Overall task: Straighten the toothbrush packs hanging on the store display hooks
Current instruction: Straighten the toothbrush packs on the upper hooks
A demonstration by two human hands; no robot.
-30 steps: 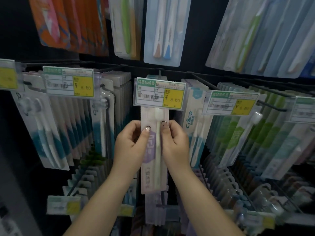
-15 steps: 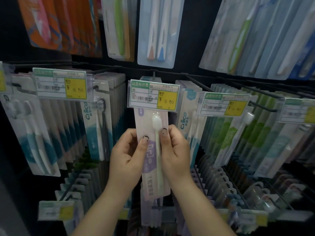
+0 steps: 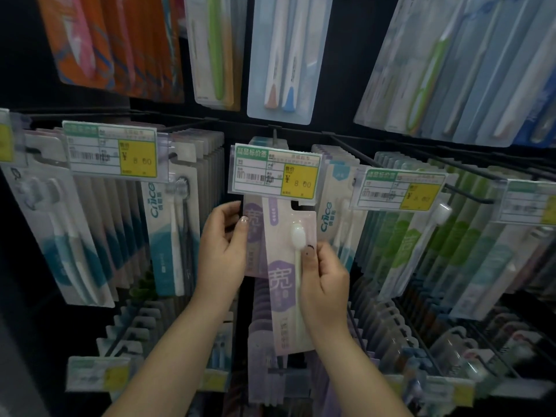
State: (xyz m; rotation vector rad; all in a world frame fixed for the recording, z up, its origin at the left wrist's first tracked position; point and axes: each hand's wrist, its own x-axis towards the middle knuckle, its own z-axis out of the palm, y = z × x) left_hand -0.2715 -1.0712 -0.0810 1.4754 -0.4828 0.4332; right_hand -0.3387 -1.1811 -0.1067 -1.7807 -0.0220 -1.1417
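Note:
A pale pink and purple toothbrush pack [image 3: 281, 284] with a white brush hangs low in front of the centre hook [image 3: 274, 135], its top notch just under the price tag [image 3: 275, 171]. My right hand [image 3: 326, 284] grips its right edge, thumb on the front beside the brush head. Behind it, a second purple pack [image 3: 253, 225] sits higher, under the tag. My left hand [image 3: 224, 248] holds that pack's left edge, thumb on its face. Whether the front pack is on the hook is hidden by the tag.
Rows of white and teal packs [image 3: 168, 236] hang on the left, and green and white packs [image 3: 421, 236] on the right, each behind a price tag. An upper row of packs [image 3: 282, 55] hangs above. A lower row of hooks [image 3: 391, 326] juts out below my wrists.
The front pack has slid down and to the right, uncovering the pack behind it. My left hand went up to the rear pack; my right hand came down with the front one.

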